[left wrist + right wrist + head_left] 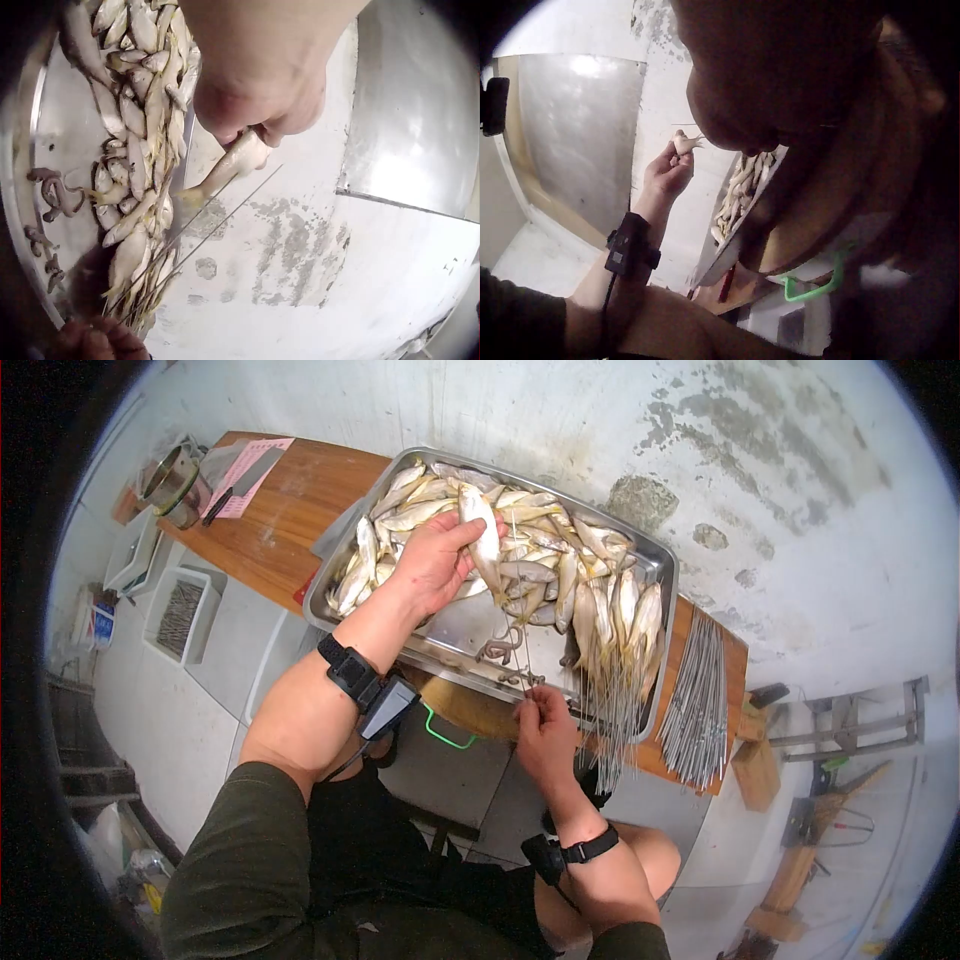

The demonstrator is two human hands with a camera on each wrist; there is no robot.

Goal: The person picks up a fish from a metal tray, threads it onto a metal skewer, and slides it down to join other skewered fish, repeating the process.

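Note:
In the head view, my left hand [436, 568] grips a small silvery-yellow fish [481, 532] over a metal tray [455, 622], its tail pointing down towards me. My right hand [547, 732] is lower, by the tray's near edge, pinching the ends of two thin metal skewers [221, 223]. They slant up to the held fish and overlap its tail end in the left wrist view. Many loose fish [535, 568] fill the tray's far part. At its right end lie fish on skewers [622, 622], the metal ends hanging over the near rim. Dark entrails [500, 648] lie near the front.
A bundle of bare skewers [697, 695] lies on the wooden table [300, 490] right of the tray. A cleaver [250, 472] on pink paper and a metal pot [178, 488] stand at the left. Below are a white bin [210, 605] and a green handle [447, 728].

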